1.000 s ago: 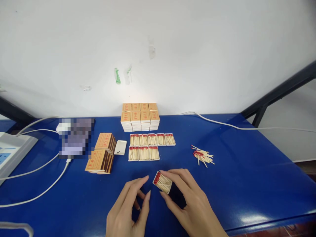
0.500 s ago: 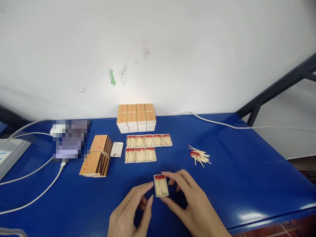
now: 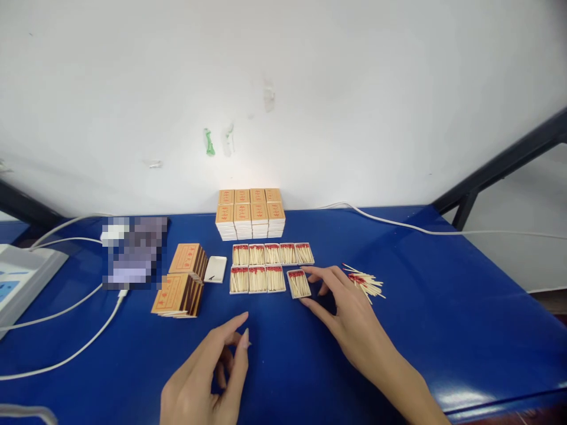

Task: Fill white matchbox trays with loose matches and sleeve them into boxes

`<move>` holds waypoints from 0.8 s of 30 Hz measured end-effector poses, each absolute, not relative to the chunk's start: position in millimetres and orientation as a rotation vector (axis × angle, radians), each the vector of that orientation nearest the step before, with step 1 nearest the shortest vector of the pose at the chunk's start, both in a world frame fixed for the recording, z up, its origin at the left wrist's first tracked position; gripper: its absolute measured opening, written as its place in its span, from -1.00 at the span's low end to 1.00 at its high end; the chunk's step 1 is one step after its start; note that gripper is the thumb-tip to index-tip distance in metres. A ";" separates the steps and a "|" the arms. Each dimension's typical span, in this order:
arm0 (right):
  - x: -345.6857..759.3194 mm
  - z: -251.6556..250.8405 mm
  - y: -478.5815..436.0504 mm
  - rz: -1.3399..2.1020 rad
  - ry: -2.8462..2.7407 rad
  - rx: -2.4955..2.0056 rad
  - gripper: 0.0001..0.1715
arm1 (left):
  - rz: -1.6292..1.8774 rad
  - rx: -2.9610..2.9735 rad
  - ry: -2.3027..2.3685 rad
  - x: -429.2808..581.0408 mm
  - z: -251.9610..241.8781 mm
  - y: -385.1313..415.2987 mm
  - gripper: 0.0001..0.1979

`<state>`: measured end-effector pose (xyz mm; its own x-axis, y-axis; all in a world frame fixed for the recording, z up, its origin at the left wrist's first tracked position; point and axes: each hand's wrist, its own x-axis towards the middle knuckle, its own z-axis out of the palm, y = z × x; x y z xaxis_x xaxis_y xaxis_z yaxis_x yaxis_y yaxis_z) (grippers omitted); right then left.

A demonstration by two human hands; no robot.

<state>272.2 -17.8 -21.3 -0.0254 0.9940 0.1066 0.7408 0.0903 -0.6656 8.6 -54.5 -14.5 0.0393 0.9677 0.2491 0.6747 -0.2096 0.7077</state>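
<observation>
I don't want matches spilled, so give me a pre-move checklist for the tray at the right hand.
1. Right hand on the tray: ok, spanning its far and near edges.
2. Matches inside the tray: ok, red heads toward the far end.
3. Tray square with the near row: not ok, turned slightly.
4. Left hand free: ok, nothing visible in it.
5. Tray resting on the table: cannot tell.

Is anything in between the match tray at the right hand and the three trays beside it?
Nothing visible. Between the match tray, held by the right hand, and the front row of three trays is only a sliver of blue tabletop.
</observation>
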 end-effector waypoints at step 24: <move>269.9 -24.6 -15.1 0.539 -1.810 -1.712 -0.44 | 0.292 2.400 2.095 -6.1 -22.8 -20.6 -0.57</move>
